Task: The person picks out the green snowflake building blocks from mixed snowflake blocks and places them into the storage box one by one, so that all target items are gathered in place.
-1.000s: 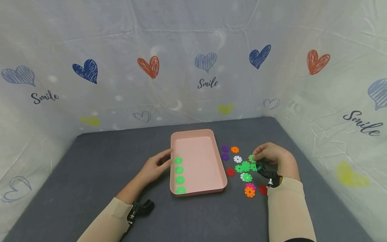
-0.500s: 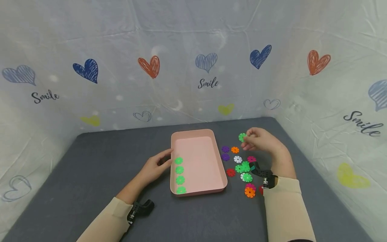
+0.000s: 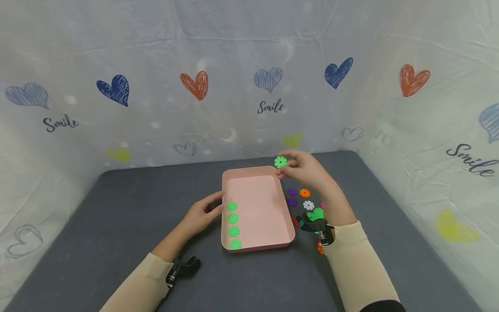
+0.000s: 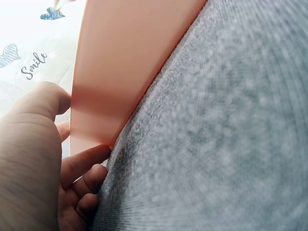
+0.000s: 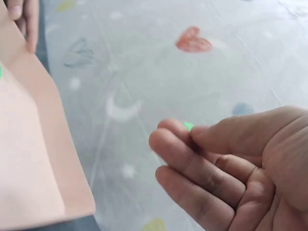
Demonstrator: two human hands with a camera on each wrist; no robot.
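Note:
My right hand (image 3: 306,169) pinches a green notched plastic disc (image 3: 280,162) between thumb and fingers, held up beyond the far right corner of a pink tray (image 3: 253,249). In the right wrist view just a sliver of the green disc (image 5: 188,126) shows between the fingertips. My left hand (image 3: 200,214) rests against the tray's left side, thumb and fingers touching its wall. The left wrist view shows those fingertips (image 4: 98,153) at the wall's outer face (image 4: 120,62). Several green discs (image 3: 233,231) lie in a column along the tray's left inside.
Right of the tray, more notched discs lie on the dark grey cloth: purple ones (image 3: 292,202), an orange one (image 3: 305,193), a white one (image 3: 308,205) and green ones (image 3: 317,213). My right forearm covers some. A curtain printed with hearts (image 3: 268,79) stands behind.
My right hand has lifted a green disc from the pile and carried it left and away from me, to the tray's far right corner. The left hand has stayed at the tray.

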